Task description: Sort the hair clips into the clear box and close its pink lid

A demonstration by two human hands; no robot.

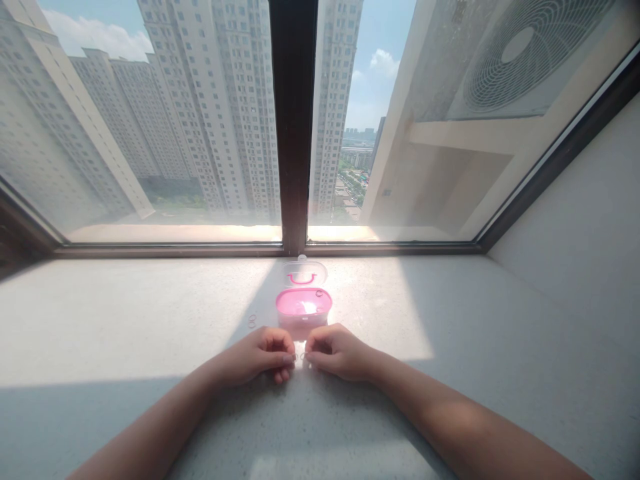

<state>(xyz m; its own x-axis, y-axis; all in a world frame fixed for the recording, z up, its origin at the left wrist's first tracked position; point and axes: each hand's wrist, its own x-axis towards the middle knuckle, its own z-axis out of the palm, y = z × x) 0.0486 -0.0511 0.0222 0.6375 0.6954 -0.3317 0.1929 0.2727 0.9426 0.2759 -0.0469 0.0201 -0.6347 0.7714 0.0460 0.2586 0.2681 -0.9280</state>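
Note:
My left hand (265, 355) is closed in a pinch, thumb against forefinger, on a small thin ring (295, 358) whose edge just shows at the fingertips. Facing it, my right hand (336, 351) pinches another small thin ring (303, 357). The two rings are very close; whether they touch or link, I cannot tell. Just beyond my hands stands a pink oval box (285, 312), its clear lid (323, 268) with a pink handle tipped back behind it. A small ring (319, 293) shows at the box's far right. Left of the box lie thin loose rings (253, 321).
Everything rests on a pale speckled windowsill (125, 313), crossed by sunlight and shadow. A dark window frame (295, 133) rises behind the box, with glass on both sides. A white wall (575, 220) bounds the right side.

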